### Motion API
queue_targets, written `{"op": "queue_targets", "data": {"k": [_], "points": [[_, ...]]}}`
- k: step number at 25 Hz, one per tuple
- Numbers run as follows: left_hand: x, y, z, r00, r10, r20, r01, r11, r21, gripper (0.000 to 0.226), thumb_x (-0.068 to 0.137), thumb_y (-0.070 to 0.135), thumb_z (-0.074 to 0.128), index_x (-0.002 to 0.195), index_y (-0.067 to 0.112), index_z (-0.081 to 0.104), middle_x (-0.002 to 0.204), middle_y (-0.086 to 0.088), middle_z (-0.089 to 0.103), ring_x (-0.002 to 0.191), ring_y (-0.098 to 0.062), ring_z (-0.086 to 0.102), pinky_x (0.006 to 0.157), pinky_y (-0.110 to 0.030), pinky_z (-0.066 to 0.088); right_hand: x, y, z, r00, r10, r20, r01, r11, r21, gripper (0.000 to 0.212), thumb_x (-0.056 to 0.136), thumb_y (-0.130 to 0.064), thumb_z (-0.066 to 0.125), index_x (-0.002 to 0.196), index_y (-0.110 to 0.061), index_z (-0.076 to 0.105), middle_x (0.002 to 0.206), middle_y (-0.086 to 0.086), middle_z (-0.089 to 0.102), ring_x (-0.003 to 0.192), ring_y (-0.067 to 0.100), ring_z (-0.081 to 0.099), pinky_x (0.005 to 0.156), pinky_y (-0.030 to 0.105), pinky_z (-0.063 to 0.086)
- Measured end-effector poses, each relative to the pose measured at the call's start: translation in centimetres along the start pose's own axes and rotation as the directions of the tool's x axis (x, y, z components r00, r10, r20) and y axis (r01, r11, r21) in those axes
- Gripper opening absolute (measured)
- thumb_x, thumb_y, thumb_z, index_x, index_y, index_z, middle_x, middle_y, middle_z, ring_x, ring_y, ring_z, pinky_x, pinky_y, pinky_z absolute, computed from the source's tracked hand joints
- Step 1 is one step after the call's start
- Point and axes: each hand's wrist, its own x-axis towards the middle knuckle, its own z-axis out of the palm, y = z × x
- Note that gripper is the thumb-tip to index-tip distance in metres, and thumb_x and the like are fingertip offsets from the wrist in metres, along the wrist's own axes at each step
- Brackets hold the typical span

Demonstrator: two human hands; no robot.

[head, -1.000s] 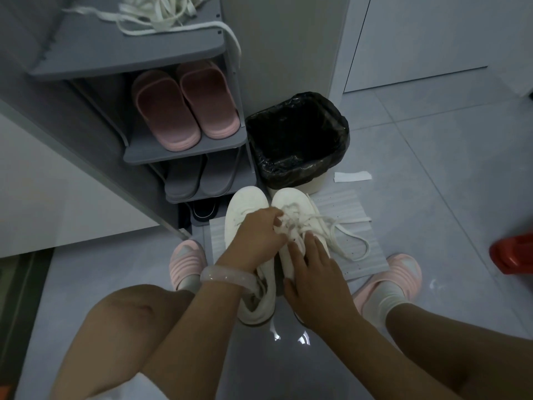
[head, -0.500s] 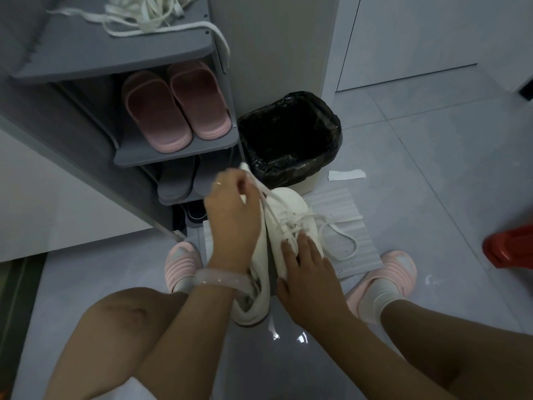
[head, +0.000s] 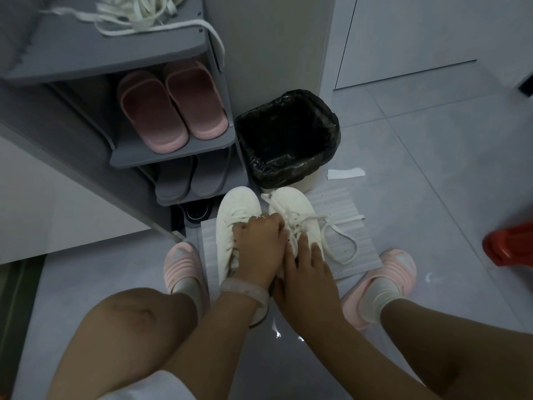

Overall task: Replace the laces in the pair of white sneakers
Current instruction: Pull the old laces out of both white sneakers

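Observation:
Two white sneakers stand side by side on a white sheet (head: 350,204) on the floor. The left sneaker (head: 236,207) shows no lace over its front. The right sneaker (head: 297,202) carries a white lace (head: 343,245) whose loose ends loop out to the right. My left hand (head: 259,246) reaches across between the shoes, its fingers curled at the lacing of the right sneaker. My right hand (head: 310,274) lies on the right sneaker's rear part with straight fingers, pressing it down. A heap of spare white laces (head: 138,13) lies on the top shelf.
A grey shoe rack (head: 170,157) at the left holds pink slippers (head: 173,108) and grey ones below. A bin with a black liner (head: 288,140) stands just behind the sneakers. A paper scrap (head: 346,173) lies beside it. A red object (head: 510,243) is at the right edge.
My left hand had lifted a lace end up high above the shoes; it has come back down onto the lacing of the right sneaker. My right hand stayed on that sneaker.

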Motion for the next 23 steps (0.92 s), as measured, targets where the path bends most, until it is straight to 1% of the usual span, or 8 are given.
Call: {"op": "queue_targets", "data": {"k": [2, 4, 7, 9, 11, 13, 20, 23], "points": [[-0.3, 0.6, 0.0, 1.0, 0.004, -0.011, -0.005, 1.0, -0.024, 0.017, 0.093, 0.026, 0.045, 0.096, 0.018, 0.06, 0.101, 0.0, 0.063, 0.1, -0.021, 0.055, 0.09, -0.036, 0.028, 0.0, 0.1, 0.0, 1.0, 0.007, 0.014, -0.007, 1.0, 0.0, 0.086, 0.055, -0.041, 0.081, 0.123, -0.006, 0.042, 0.118, 0.024, 0.062, 0.098, 0.041, 0.065, 0.066, 0.046, 0.058], [-0.2, 0.9, -1.3, 0.981, -0.053, -0.185, 0.016, 0.981, -0.194, 0.018, 0.094, 0.021, 0.046, 0.093, 0.01, 0.059, 0.095, -0.007, 0.062, 0.094, -0.027, 0.056, 0.088, -0.039, 0.034, 0.0, 0.2, -0.1, 0.999, -0.003, 0.037, 0.003, 1.0, 0.007, 0.082, 0.054, -0.04, 0.081, 0.12, -0.008, 0.044, 0.117, 0.025, 0.062, 0.098, 0.042, 0.065, 0.066, 0.047, 0.058], [0.8, 0.3, -4.3, 0.849, -0.184, -0.496, -0.049, 0.906, -0.42, 0.015, 0.093, 0.017, 0.048, 0.092, 0.006, 0.057, 0.087, -0.004, 0.053, 0.084, -0.025, 0.054, 0.086, -0.046, 0.042, 0.1, 0.2, -0.3, 0.998, -0.011, 0.068, 0.011, 1.0, -0.004, 0.079, 0.054, -0.04, 0.08, 0.118, -0.008, 0.048, 0.118, 0.025, 0.061, 0.099, 0.042, 0.064, 0.067, 0.048, 0.058], [1.1, -0.3, -4.4, 0.907, -0.178, -0.381, 0.008, 0.914, -0.406, 0.018, 0.092, 0.022, 0.05, 0.102, 0.008, 0.054, 0.09, 0.0, 0.057, 0.088, -0.023, 0.056, 0.088, -0.046, 0.043, 0.1, 0.2, -0.4, 0.995, -0.004, 0.095, 0.005, 1.0, -0.003, 0.079, 0.053, -0.039, 0.08, 0.118, -0.008, 0.047, 0.118, 0.025, 0.061, 0.099, 0.042, 0.064, 0.066, 0.048, 0.058], [0.6, -0.8, -2.6, 0.987, -0.13, -0.092, 0.103, 0.961, -0.258, 0.024, 0.091, 0.031, 0.05, 0.107, 0.015, 0.056, 0.098, -0.001, 0.064, 0.098, -0.024, 0.058, 0.092, -0.04, 0.04, 0.1, 0.0, -0.6, 0.993, 0.003, 0.12, -0.002, 1.0, -0.002, 0.08, 0.053, -0.039, 0.08, 0.118, -0.008, 0.046, 0.117, 0.025, 0.062, 0.097, 0.042, 0.065, 0.065, 0.047, 0.058], [-0.2, -0.8, -0.5, 0.993, -0.094, 0.07, 0.102, 0.988, -0.113, 0.023, 0.09, 0.037, 0.049, 0.101, 0.021, 0.06, 0.102, 0.002, 0.066, 0.104, -0.019, 0.056, 0.09, -0.036, 0.028, 0.2, -0.1, -0.5, 0.993, 0.007, 0.117, -0.006, 1.0, -0.004, 0.08, 0.055, -0.039, 0.08, 0.12, -0.008, 0.046, 0.117, 0.025, 0.062, 0.097, 0.042, 0.065, 0.065, 0.047, 0.058], [-0.5, 0.2, 0.2, 1.0, -0.017, -0.02, 0.015, 0.998, -0.056, 0.014, 0.091, 0.026, 0.046, 0.093, 0.022, 0.06, 0.101, 0.004, 0.063, 0.102, -0.018, 0.052, 0.089, -0.034, 0.021, 0.2, -0.1, -0.9, 0.983, 0.002, 0.184, 0.001, 1.0, -0.014, 0.085, 0.054, -0.041, 0.081, 0.121, -0.006, 0.044, 0.116, 0.024, 0.063, 0.097, 0.042, 0.065, 0.065, 0.046, 0.058], [-0.3, 0.8, -1.7, 0.975, -0.119, -0.188, 0.082, 0.978, -0.192, 0.016, 0.094, 0.019, 0.041, 0.097, 0.013, 0.056, 0.099, -0.004, 0.057, 0.099, -0.022, 0.051, 0.09, -0.037, 0.027, 0.2, 0.0, -1.3, 0.962, -0.012, 0.271, 0.017, 1.0, -0.016, 0.075, 0.054, -0.039, 0.081, 0.116, -0.006, 0.055, 0.115, 0.026, 0.063, 0.096, 0.043, 0.065, 0.065, 0.047, 0.058]]}}
